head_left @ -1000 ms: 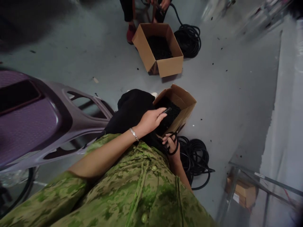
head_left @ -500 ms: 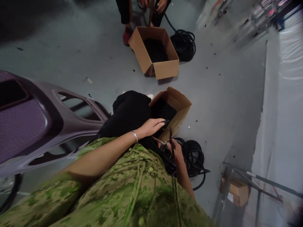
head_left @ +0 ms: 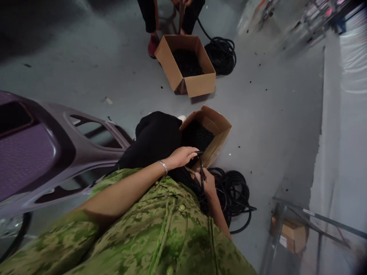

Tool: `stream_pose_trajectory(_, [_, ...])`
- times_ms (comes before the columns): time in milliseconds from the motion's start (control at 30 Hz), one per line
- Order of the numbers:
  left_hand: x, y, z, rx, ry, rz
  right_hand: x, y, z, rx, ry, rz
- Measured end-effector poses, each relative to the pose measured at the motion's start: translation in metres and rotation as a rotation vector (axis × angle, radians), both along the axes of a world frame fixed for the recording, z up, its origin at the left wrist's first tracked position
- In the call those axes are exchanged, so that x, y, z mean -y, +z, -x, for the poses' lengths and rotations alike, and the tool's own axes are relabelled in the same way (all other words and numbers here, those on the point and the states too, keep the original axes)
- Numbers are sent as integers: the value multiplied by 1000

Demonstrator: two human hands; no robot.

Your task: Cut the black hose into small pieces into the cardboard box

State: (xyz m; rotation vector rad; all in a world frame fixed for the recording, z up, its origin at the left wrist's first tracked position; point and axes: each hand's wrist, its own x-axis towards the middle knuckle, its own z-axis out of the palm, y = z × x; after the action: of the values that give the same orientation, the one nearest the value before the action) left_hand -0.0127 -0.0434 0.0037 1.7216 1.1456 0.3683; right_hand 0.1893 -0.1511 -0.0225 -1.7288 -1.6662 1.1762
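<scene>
Over the near cardboard box [head_left: 218, 147], my left hand [head_left: 182, 156] is closed on a short end of black hose [head_left: 199, 152]. The box holds a heap of small black pieces [head_left: 202, 137]. My right hand [head_left: 209, 185] grips dark scissors [head_left: 202, 173], their blades pointing up at the hose end and meeting it just past my left fingertips. Whether the blades are fully closed is too small to tell. A coil of black hose [head_left: 236, 191] lies on the floor to the right of my right hand.
Across from me sits a person [head_left: 147, 17] with another open cardboard box [head_left: 200, 86] of black pieces and a second hose coil [head_left: 222, 57]. A purple plastic chair [head_left: 28, 160] stands at left. At lower right is a metal frame [head_left: 323, 219] by a small carton [head_left: 294, 235].
My right hand has moved left with the scissors, bringing the blades up to the hose end. My left hand has dropped slightly. The other person's hands have shifted.
</scene>
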Motion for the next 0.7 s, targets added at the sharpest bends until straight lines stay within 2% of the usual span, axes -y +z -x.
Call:
stream_pose_trajectory(167, [-1,-2,0,-7,-33,25,1,-6,2,18,-25,3])
stream_pose_trajectory(700, [-1,1,0,16,-21,56,4,-14,0,-35,-41,29])
